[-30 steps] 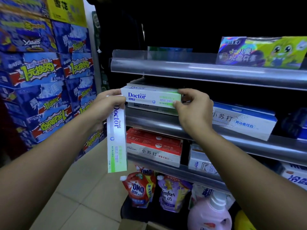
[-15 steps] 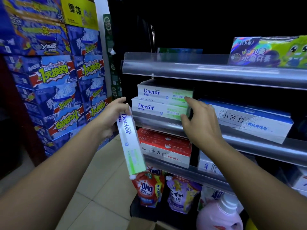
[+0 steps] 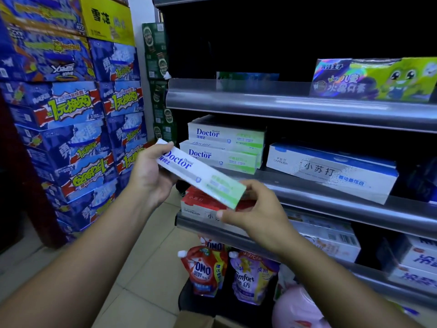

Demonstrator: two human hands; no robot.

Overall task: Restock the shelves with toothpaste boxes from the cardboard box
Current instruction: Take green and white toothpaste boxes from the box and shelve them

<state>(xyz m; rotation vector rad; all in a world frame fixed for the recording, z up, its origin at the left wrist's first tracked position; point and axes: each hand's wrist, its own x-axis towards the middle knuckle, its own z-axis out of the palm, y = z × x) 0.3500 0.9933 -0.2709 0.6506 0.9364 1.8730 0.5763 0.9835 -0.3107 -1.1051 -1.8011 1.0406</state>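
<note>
A white and green Doctor toothpaste box is held slantwise in front of the shelves. My left hand grips its upper left end. My right hand pinches its lower green end between thumb and fingers. Two more Doctor boxes lie stacked on the middle shelf, just behind the held one. A corner of the cardboard box shows at the bottom edge.
White and blue toothpaste boxes lie right of the Doctor stack. Red boxes fill the shelf below. Detergent pouches and a pink bottle stand at floor level. Stacked blue drink cartons wall in the left side.
My right hand left the Doctor stack on the shelf and took the lower end of the box in my left hand. That box swung up from hanging to a slant.
</note>
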